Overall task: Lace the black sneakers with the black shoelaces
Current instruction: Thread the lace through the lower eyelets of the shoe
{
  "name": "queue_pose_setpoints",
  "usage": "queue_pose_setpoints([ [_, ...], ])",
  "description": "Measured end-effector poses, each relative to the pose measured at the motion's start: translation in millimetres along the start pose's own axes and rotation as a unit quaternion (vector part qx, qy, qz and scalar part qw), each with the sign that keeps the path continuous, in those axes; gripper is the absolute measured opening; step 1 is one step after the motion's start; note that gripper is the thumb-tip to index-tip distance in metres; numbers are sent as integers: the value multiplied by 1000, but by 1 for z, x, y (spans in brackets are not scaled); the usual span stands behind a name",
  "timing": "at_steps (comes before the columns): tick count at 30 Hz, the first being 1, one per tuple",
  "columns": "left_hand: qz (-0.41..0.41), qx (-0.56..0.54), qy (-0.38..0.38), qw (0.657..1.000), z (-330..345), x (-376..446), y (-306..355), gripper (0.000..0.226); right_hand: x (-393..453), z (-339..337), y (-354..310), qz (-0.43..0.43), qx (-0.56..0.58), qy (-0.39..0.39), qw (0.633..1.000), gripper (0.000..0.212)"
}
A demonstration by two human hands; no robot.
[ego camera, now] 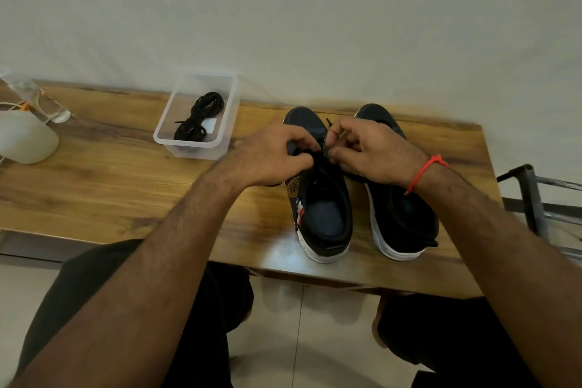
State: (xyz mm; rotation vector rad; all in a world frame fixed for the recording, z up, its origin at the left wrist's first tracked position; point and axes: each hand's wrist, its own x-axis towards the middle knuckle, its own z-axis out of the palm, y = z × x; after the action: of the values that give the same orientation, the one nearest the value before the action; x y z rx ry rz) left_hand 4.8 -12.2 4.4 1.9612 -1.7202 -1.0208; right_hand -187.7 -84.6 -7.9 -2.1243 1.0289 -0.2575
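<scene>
the left sneaker (321, 198) stands on the wooden table (110, 186), long axis running from you toward the wall, toe at the far end and heel opening at the near edge. the right sneaker (400, 214) stands just beside it on your right, parallel, toe likewise to the wall, angled slightly outward at the heel. both are black with white soles.

your left hand (271, 157) is over the eyelet area of the left sneaker, fingers curled and pinching at the lacing zone; exactly what lies between the fingertips cannot be told, as the hand covers it. your right hand (374, 151) sits opposite, thumb and forefinger pinching a black shoelace (333, 129) whose tip rises just above the fingers (a red thread (425, 170) circles that wrist). the two hands nearly meet over the left sneaker's tongue.

to the left, well apart from the shoes, a clear plastic container (167, 126) stands near the far table edge, holding a coiled spare shoelace (201, 116). at the far left end sits a pale rounded object (25, 138), unidentified.
</scene>
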Motion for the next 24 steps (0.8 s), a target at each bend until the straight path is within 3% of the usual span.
queue_pose_setpoints([
  [4,36,25,29,999,-1,3,-4,15,0,2,0,4,-14,13,1000,12],
  [7,33,68,35,997,1,4,-9,11,-2,4,-3,-6,-4,16,1000,30],
  [9,42,72,40,996,5,5,-10,24,-2,5,-5,-8,-2,-5,1000,35],
  [11,58,87,49,993,8,6,-9,31,-2,5,-3,-13,-13,-16,1000,33],
  [13,56,126,63,988,7,5,-5,13,-2,2,-1,-16,-11,-19,1000,30],
  [18,76,155,142,975,-2,0,2,10,-1,-2,3,-27,7,-21,999,22],
  [21,47,149,202,967,-15,-3,-3,12,-1,-5,4,-35,39,-32,998,24],
  [24,11,143,188,972,-17,-4,-8,11,-1,-5,2,-42,44,-41,997,21],
])
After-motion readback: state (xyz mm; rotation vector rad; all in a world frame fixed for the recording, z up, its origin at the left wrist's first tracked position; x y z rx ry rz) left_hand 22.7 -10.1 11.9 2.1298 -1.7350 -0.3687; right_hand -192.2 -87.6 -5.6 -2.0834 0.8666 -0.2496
